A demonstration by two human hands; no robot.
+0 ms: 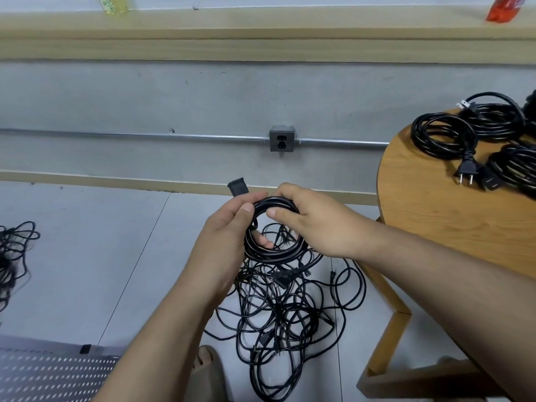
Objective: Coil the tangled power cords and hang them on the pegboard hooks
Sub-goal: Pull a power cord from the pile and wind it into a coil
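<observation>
**Coiled power cord gripped in both hands above a tangle on the floor**

Left hand (pixel 232 227): closed around the left side of a coiled black power cord (pixel 274 248), thumb laid over the top of the loops, fingertips showing through the centre of the coil. Right hand (pixel 313 221): clasped over the upper right of the same coil, thumb pressed against the inner side of the loops, fingers wrapped over the outer side. Coil: held upright between the two hands, in the air, over the floor. Black connector end (pixel 237 188): projecting up and to the left just above the left hand.

Directly below the coil: tangled pile of black cords (pixel 284 309) spread on the grey tiled floor (pixel 101 242), with several plugs visible among the loops. Far left edge: second, smaller tangle of black cord (pixel 14 250) on the floor, well apart from the first.

Right: round wooden table (pixel 435 204) bearing several coiled cords (pixel 443 137), one with a two-pin plug (pixel 465 172) lying toward the table centre. Lower left corner: perforated pegboard (pixel 52 375), lying near the floor, partly cut off by the frame. Rear wall: metal outlet box (pixel 282 138) mounted on a horizontal conduit (pixel 145 135). Bottom centre: toes in a sandal (pixel 207 361), beside the cord pile.
</observation>
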